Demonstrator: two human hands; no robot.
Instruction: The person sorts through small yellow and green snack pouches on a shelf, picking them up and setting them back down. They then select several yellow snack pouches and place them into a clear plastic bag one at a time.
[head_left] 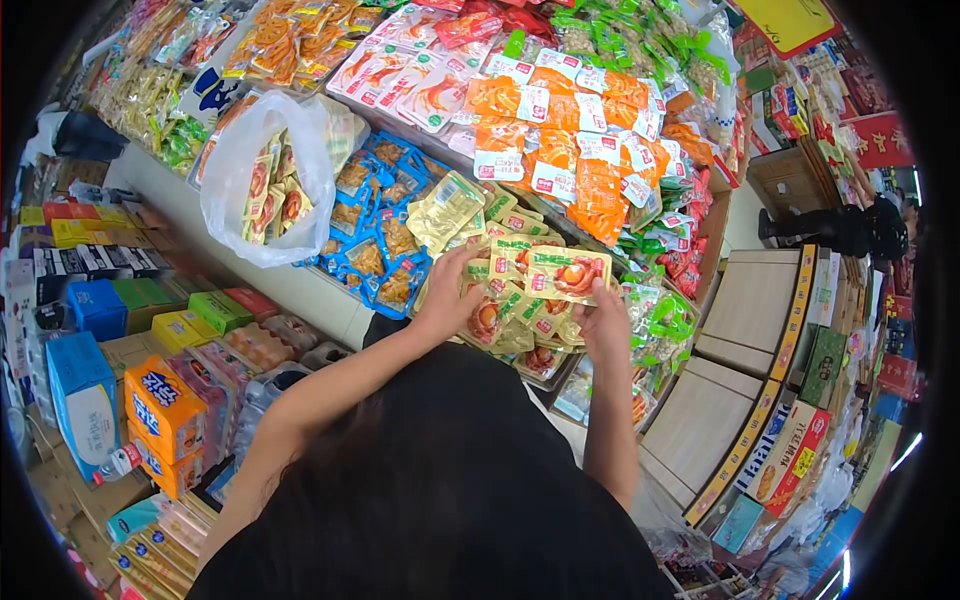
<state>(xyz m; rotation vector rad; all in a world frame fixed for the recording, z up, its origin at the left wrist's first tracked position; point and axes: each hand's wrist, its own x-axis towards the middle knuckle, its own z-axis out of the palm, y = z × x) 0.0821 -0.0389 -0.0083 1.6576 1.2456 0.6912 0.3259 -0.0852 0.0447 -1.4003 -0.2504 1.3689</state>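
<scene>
My right hand (607,318) pinches the near right corner of a gold snack packet (568,273) with a reddish-brown food picture and green lettering. Further left, my left hand (445,298) has its thumb and fingers bent around the left side of other gold packets (513,262), partly hiding them. Beneath both hands is a pile of the same gold packets (487,322) in a display bin. Several gold packets lie inside an open white plastic bag (222,215), which stands on the goods to the left.
Blue snack packets (368,258) fill the compartment left of my hands. Orange packets (560,130) are heaped beyond. Boxes and an orange carton (165,405) are stacked at left. Wooden panels (745,300) and boxed goods line the right, where a person in dark clothes (860,225) appears.
</scene>
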